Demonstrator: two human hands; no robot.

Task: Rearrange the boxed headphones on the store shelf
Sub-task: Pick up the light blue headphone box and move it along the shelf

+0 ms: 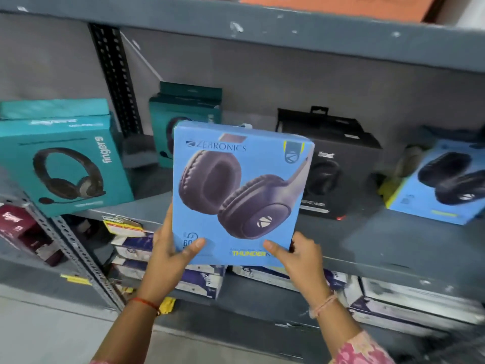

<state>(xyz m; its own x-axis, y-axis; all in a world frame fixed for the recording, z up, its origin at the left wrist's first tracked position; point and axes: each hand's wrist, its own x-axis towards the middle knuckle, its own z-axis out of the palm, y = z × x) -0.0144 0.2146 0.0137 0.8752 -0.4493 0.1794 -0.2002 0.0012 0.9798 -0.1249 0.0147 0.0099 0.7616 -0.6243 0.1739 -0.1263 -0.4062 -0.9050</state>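
A grey metal shelf (367, 240) carries boxed headphones. In front of it, the light-blue square cardboard headphone box (238, 190) is held upright, the left hand (170, 254) and right hand (299, 258) clasping its bottom corners, thumbs pressed on its face.

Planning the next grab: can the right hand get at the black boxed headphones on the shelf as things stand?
Probably not yet: the right hand and the left hand both grip the blue Zebronics box, which partly covers the black box.
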